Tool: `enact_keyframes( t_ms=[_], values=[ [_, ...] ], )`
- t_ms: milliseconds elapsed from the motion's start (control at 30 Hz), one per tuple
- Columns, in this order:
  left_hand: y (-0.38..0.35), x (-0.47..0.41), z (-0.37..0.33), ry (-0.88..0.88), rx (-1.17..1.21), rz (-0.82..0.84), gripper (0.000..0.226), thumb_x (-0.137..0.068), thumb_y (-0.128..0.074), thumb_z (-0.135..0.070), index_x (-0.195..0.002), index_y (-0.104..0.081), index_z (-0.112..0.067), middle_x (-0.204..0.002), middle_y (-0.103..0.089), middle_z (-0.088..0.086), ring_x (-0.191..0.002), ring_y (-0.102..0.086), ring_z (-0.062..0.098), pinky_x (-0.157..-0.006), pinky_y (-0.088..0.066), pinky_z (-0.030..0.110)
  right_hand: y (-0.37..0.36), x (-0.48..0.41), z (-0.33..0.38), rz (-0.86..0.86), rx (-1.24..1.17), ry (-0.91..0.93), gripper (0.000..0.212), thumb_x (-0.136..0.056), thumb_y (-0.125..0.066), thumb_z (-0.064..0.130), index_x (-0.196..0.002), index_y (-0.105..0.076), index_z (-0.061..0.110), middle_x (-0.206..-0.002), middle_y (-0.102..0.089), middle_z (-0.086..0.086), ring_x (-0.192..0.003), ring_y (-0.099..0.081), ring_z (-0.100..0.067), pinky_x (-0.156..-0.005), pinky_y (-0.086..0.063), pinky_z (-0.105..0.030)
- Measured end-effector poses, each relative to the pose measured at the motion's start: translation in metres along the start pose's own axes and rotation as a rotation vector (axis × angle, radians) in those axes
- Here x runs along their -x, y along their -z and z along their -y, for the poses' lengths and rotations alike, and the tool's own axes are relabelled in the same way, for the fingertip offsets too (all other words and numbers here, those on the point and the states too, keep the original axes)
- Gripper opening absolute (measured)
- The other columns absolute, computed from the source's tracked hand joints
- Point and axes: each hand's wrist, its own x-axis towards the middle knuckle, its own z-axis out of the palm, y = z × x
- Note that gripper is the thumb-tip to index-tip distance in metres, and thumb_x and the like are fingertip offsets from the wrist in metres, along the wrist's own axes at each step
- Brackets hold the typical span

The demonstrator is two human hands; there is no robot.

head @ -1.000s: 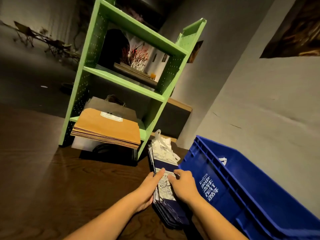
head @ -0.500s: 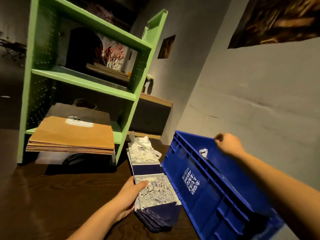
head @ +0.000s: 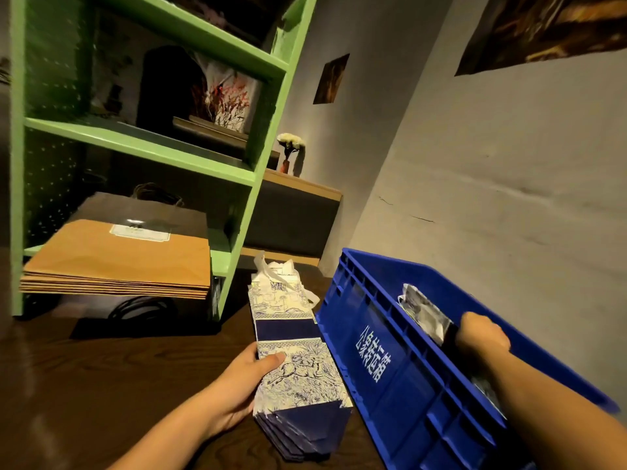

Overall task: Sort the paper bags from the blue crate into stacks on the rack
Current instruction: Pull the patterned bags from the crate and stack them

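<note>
A stack of narrow blue-and-white patterned paper bags (head: 298, 364) lies flat on the dark wooden table beside the blue crate (head: 400, 374). My left hand (head: 242, 381) holds the stack's left edge, thumb on top. My right hand (head: 481, 337) reaches inside the crate and grips a patterned paper bag (head: 424, 312) that sticks up there; the fingers are hidden. A stack of brown kraft paper bags (head: 118, 262) lies on the lowest shelf of the green rack (head: 146, 144).
A darker brown bag (head: 142, 208) lies behind the kraft stack. The middle shelf holds a dark object and a floral bag (head: 224, 96). A grey wall runs close behind the crate. A low wooden ledge (head: 298, 188) carries a small flower vase.
My right hand has dropped from the crate's far rim into the crate and taken hold of a bag. My left hand stays on the patterned stack. The view has moved closer.
</note>
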Motion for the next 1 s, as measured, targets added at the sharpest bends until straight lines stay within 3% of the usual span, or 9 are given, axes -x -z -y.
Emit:
enact_keyframes(
  t_ms=[100, 200, 267, 367, 433, 567, 633, 867, 1000],
  values=[
    [-0.004, 0.001, -0.001, -0.016, -0.019, -0.005, 0.036, -0.101, -0.060, -0.003, -0.136, -0.055, -0.006, -0.124, -0.074, 0.020, -0.114, -0.072, 0.039, -0.094, -0.060, 0.054, 0.005, -0.006, -0.003, -0.236, -0.077, -0.065, 0.019, -0.094, -0.051, 0.011, -0.113, -0.051, 0.013, -0.096, -0.065, -0.013, -0.086, -0.062, -0.035, -0.065, -0.045, -0.039],
    [-0.004, 0.000, -0.002, -0.018, -0.027, -0.021, 0.039, -0.100, -0.062, -0.005, -0.138, -0.054, -0.006, -0.125, -0.073, 0.020, -0.116, -0.071, 0.039, -0.102, -0.054, 0.058, 0.008, -0.006, -0.001, -0.261, -0.039, -0.073, 0.013, -0.093, -0.052, 0.008, -0.103, -0.057, 0.014, -0.080, -0.055, -0.007, -0.077, -0.056, -0.032, -0.065, -0.049, -0.038],
    [-0.004, 0.000, -0.001, -0.019, -0.027, -0.030, 0.040, -0.100, -0.063, -0.005, -0.138, -0.054, -0.006, -0.125, -0.073, 0.021, -0.115, -0.071, 0.039, -0.101, -0.055, 0.057, 0.004, -0.005, 0.000, -0.157, 0.008, -0.031, 0.010, -0.091, -0.052, 0.009, -0.096, -0.058, 0.016, -0.082, -0.057, -0.004, -0.078, -0.059, -0.028, -0.067, -0.052, -0.038],
    [-0.004, 0.002, 0.000, -0.033, -0.031, -0.042, 0.038, -0.099, -0.062, -0.005, -0.137, -0.055, -0.005, -0.122, -0.074, 0.020, -0.112, -0.073, 0.038, -0.088, -0.062, 0.048, -0.010, -0.007, -0.004, 0.166, 0.015, -0.009, 0.012, -0.084, -0.062, 0.026, -0.092, -0.063, 0.017, -0.093, -0.067, -0.002, -0.084, -0.066, -0.022, -0.078, -0.058, -0.039],
    [-0.004, 0.003, 0.000, -0.031, -0.028, -0.038, 0.038, -0.099, -0.063, -0.005, -0.137, -0.055, -0.006, -0.123, -0.074, 0.020, -0.112, -0.073, 0.038, -0.091, -0.061, 0.049, -0.017, -0.008, -0.009, 0.335, 0.002, -0.001, 0.017, -0.082, -0.068, 0.034, -0.092, -0.068, 0.020, -0.097, -0.070, 0.000, -0.089, -0.066, -0.019, -0.087, -0.055, -0.034],
    [-0.006, 0.006, -0.001, -0.048, -0.021, -0.032, 0.036, -0.100, -0.061, -0.004, -0.135, -0.055, -0.005, -0.119, -0.076, 0.019, -0.107, -0.075, 0.036, -0.077, -0.065, 0.042, -0.016, 0.000, -0.018, 0.473, -0.073, -0.050, 0.006, -0.090, -0.063, 0.020, -0.093, -0.068, 0.018, -0.102, -0.068, -0.001, -0.098, -0.065, -0.019, -0.093, -0.052, -0.033],
    [-0.007, 0.006, -0.001, -0.049, -0.021, -0.033, 0.035, -0.100, -0.061, -0.004, -0.134, -0.056, -0.005, -0.117, -0.077, 0.018, -0.105, -0.076, 0.035, -0.072, -0.065, 0.039, -0.012, 0.003, -0.018, 0.390, -0.053, -0.045, 0.010, -0.090, -0.060, 0.026, -0.096, -0.065, 0.020, -0.097, -0.066, 0.001, -0.095, -0.065, -0.018, -0.089, -0.052, -0.034],
    [-0.006, 0.004, 0.000, -0.028, -0.013, -0.045, 0.038, -0.100, -0.062, -0.004, -0.137, -0.054, -0.005, -0.121, -0.075, 0.020, -0.110, -0.074, 0.038, -0.082, -0.064, 0.046, 0.007, 0.015, -0.011, 0.049, -0.015, -0.043, 0.010, -0.088, -0.065, 0.031, -0.093, -0.059, 0.024, -0.086, -0.065, 0.001, -0.076, -0.063, -0.017, -0.068, -0.055, -0.034],
    [-0.005, 0.001, 0.001, -0.031, -0.034, -0.050, 0.038, -0.100, -0.061, -0.003, -0.137, -0.054, -0.004, -0.122, -0.074, 0.021, -0.113, -0.072, 0.040, -0.099, -0.056, 0.056, 0.009, 0.010, -0.019, -0.094, -0.119, -0.173, 0.015, -0.096, -0.057, 0.030, -0.097, -0.061, 0.015, -0.087, -0.065, -0.007, -0.077, -0.063, -0.027, -0.074, -0.055, -0.040]
  ],
)
